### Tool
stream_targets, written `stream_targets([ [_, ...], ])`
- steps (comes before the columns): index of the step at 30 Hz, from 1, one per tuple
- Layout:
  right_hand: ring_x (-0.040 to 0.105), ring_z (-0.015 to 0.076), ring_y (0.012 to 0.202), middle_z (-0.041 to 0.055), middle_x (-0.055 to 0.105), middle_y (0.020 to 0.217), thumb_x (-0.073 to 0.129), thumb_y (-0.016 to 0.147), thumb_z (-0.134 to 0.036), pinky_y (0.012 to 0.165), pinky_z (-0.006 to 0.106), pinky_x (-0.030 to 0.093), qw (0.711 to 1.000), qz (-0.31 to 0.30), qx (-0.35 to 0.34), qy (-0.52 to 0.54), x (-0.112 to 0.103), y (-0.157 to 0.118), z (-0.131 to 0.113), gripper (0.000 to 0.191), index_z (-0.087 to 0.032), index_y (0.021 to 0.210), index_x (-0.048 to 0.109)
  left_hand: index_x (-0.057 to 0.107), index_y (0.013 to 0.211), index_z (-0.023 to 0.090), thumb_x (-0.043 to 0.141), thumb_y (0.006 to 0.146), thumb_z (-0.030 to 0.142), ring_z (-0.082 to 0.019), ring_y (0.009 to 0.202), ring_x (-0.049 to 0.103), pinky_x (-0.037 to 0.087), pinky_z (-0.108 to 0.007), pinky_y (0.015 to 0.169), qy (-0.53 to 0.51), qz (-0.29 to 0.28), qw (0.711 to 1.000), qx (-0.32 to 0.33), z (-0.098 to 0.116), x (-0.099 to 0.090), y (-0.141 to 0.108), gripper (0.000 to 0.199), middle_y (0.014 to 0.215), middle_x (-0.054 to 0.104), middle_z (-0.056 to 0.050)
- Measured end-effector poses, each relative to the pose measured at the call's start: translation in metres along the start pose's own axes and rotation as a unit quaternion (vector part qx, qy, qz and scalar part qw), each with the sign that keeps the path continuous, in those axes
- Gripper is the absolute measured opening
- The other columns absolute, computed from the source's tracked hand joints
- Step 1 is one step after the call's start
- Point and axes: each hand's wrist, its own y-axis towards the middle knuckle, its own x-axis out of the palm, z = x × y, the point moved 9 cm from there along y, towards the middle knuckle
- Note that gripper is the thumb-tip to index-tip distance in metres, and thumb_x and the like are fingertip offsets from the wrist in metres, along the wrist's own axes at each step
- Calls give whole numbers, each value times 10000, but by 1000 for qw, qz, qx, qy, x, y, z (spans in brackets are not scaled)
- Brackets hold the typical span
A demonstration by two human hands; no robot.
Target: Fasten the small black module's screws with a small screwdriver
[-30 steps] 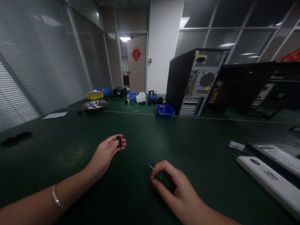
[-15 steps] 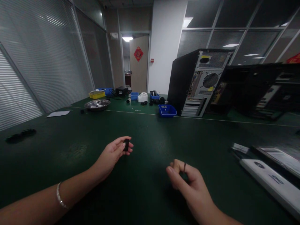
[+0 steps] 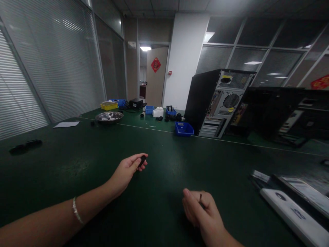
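Observation:
My left hand [image 3: 131,168] is closed on a small black block-like piece [image 3: 142,160], pinched between the thumb and fingers above the green tabletop [image 3: 154,192]. What kind of piece it is, I cannot make out. Lower and to the right, my right hand [image 3: 200,209] has its fingers curled in, with a dark ring on one finger. Something dark shows inside its curl, too small and shaded to name. The two hands are apart.
A blue bin [image 3: 184,129] stands before a black computer tower [image 3: 205,103]. Far left are a metal bowl [image 3: 109,117], a paper sheet [image 3: 66,124] and dark objects [image 3: 25,146]. White [image 3: 293,209] and black flat cases lie at right.
The view has tilted upward slightly. My left hand has turned the black piece to a slant. My right hand has shifted lower, its fingers still curled.

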Motion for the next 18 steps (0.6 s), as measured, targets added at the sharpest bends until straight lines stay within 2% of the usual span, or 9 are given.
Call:
stream_targets([
  [6, 256, 77, 355, -79, 281, 378, 473, 889, -642, 401, 255, 197, 999, 4, -1, 37, -2, 1, -5, 639, -228, 421, 338, 672, 1120, 135, 556, 918, 249, -173, 785, 598, 466, -319, 761, -12, -27, 1000, 2, 6, 5, -3, 259, 861, 676, -57],
  [12, 269, 62, 307, -116, 282, 363, 528, 863, -621, 352, 208, 227, 997, 17, 11, 81, -4, 6, -14, 609, -226, 445, 328, 589, 1157, 155, 571, 933, 306, -232, 949, 650, 540, -436, 816, -27, -47, 998, 8, 9, 5, -7, 271, 1134, 644, -80],
  [18, 264, 66, 301, -101, 284, 360, 574, 814, -634, 345, 221, 223, 995, 37, 9, 97, -7, 5, -15, 598, -240, 443, 320, 582, 1178, 158, 581, 929, 284, -239, 973, 650, 551, -439, 818, -36, -52, 998, 5, 4, 5, -7, 279, 1178, 631, -89],
])
